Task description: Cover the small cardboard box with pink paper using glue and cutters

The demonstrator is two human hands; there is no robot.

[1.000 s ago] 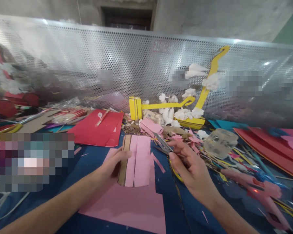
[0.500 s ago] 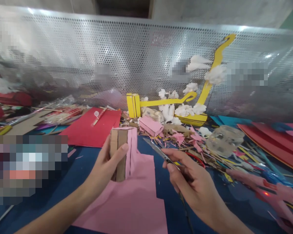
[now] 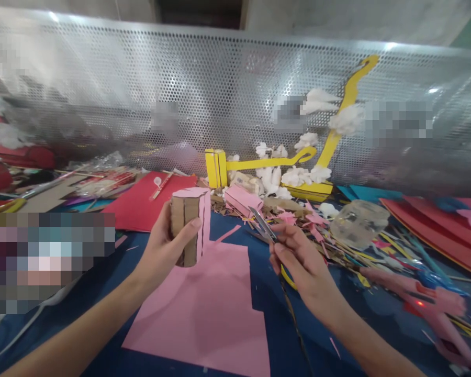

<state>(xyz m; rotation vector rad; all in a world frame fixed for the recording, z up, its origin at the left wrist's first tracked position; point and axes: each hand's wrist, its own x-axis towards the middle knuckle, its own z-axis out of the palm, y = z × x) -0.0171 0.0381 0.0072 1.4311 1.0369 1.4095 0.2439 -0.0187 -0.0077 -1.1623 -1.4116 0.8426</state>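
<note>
Left hand [image 3: 157,251], grip closed on a small brown cardboard block with pink paper facing [image 3: 184,217]: thumb across the brown front, fingers behind the far side. The block is held above the table [image 3: 316,345], near the upper left edge of a large flat pink paper sheet [image 3: 220,309]. Its long axis stands close to upright; the pink-topped end points up, the bare brown front looks toward the person, and the pink flank faces the right hand [image 3: 304,259]. That hand's grip pinches a slim silver metal cutting tool [image 3: 264,224], tip slanting up toward the block, apart from it. Judged by eye, the block is light and fairly stiff, matt rather than slippery, its board liable to dent if squeezed; it is best held mid-height by the brown sides, sparing the pink paper edges.
</note>
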